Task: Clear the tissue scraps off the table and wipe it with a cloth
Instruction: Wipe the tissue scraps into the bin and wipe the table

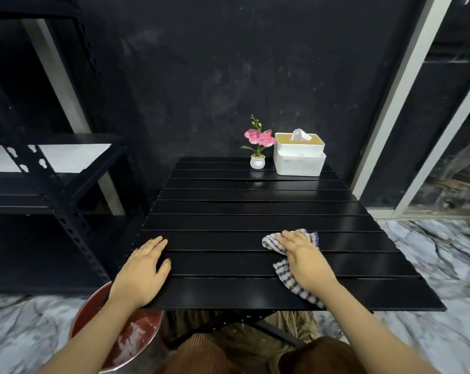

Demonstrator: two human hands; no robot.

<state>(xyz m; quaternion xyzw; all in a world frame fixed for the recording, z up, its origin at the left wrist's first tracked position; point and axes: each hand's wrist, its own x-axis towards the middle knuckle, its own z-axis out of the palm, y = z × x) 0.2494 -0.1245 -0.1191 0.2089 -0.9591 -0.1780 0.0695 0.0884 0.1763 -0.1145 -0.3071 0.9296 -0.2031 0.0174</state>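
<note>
A black slatted table (pixel 255 209) fills the middle of the head view. My right hand (pixel 304 257) lies flat on a blue-and-white checked cloth (pixel 285 271), pressing it onto the near right part of the tabletop. My left hand (pixel 142 268) rests palm down on the table's near left corner, fingers together, holding nothing. White tissue scraps (pixel 131 341) lie inside a red metal bin (pixel 93 311) on the floor below the left corner. I see no scraps on the tabletop.
A white tissue box (pixel 298 157) and a small potted pink orchid (pixel 258 149) stand at the table's far edge. A black metal shelf rack (pixel 53 184) stands to the left. The floor is marbled; a glass door frame (pixel 390 103) is at right.
</note>
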